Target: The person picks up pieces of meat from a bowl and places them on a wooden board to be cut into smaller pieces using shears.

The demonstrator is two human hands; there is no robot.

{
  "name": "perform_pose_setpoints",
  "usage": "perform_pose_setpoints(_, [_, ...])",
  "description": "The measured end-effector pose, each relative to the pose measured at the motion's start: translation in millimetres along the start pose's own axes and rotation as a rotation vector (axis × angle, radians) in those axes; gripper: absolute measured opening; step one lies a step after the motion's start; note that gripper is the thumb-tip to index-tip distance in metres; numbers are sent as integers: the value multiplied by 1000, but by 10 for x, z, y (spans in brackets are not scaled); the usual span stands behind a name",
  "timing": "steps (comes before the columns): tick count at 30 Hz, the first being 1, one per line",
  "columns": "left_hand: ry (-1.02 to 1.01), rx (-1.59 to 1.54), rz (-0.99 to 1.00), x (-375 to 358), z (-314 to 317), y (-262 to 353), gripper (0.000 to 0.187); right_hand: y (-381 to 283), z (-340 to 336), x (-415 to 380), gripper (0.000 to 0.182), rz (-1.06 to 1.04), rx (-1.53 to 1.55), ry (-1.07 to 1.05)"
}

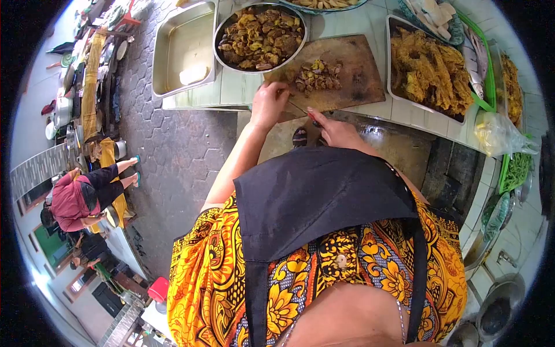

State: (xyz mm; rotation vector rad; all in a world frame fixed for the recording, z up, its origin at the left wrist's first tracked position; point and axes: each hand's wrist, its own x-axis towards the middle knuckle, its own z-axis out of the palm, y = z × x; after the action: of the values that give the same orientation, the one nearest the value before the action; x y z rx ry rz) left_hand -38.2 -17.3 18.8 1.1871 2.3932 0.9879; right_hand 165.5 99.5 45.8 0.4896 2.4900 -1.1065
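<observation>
On the tiled counter lies a wooden cutting board (361,72) with a pile of chopped brown and yellow meat (318,76) on it. My right hand (338,132) is closed around the red handle of a knife (298,110), whose blade points left at the board's near edge. My left hand (270,104) is at the board's left corner, fingers curled and pressed together; whatever they hold is too small to make out. Behind it stands a round metal bowl (260,36) full of meat pieces.
A metal tray (184,52) with a pale block stands at the left. On the right are a tray of fried food (430,72), fish (475,61), a plastic bag (498,134) and green vegetables (516,172). Two people are far off at the left.
</observation>
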Motion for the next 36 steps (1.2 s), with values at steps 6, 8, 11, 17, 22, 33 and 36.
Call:
perform_pose_setpoints(6, [64,39,-69,-8,41,38,20,164,15,-176,71,21,122,109])
perform_pose_setpoints(8, [57,-5,-149,-13,69,43,22,189,58,-113,73,51,131,124])
perform_pose_setpoints(11, [125,-40,-199,-57,82,134,22,221,199,40,76,42,148,152])
perform_pose_setpoints(17, [147,-49,-139,-142,172,-14,23,150,206,153,76,-16,163,148])
perform_pose_setpoints(22, [185,24,-118,-170,186,-34,24,91,189,173,76,-31,153,135])
perform_pose_setpoints(33, [136,-3,-266,-130,152,-18,22,50,215,265,78,-36,113,121])
perform_pose_setpoints(36, [134,-6,-287,-130,126,32,22,52,221,265,78,-32,112,116])
